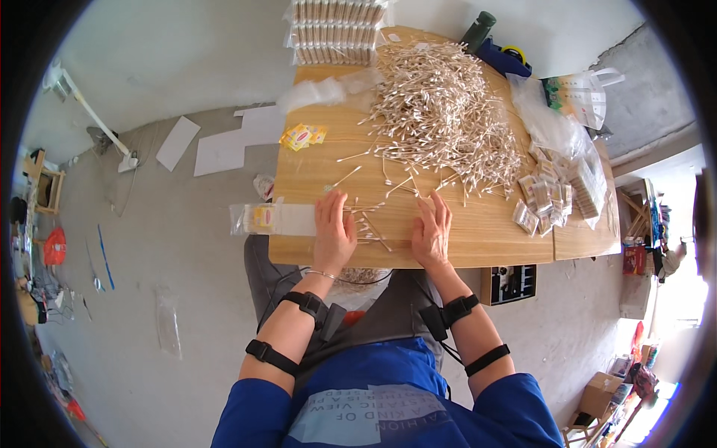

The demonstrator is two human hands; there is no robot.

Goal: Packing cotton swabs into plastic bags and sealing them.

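We take the clock centre as the point between the two hands, with 12 o'clock straight ahead of the wearer.

The left hand (334,230) lies palm down with its fingers extended together, beside and partly over a small group of cotton swabs (371,228); we see no grip on any. The spread palm probably serves to keep these swabs gathered. The right hand (432,230) rests near the edge of the tabletop (485,240), fingers slightly bent and apart from the thumb, with nothing visible in its grasp; it may be bounding the space on that side.

The loose swab pile (448,112) stands at 1 o'clock, presumably set ahead so that either hand can reach it. Yellow cards (302,137) lie at 10 to 11 o'clock, likely kept apart from the swabs to stay easy to pick up.

Containers: at 9 o'clock, a clear pouch (237,219) with a yellow card inside lies beside the left hand, overhanging the table edge. At 11 to 12 o'clock, we find stacked clear packs (334,33) filled with swabs in rows. Between 2 and 3 o'clock lie small packs (545,198) of swabs, next to a large clear bag (590,187) holding more.
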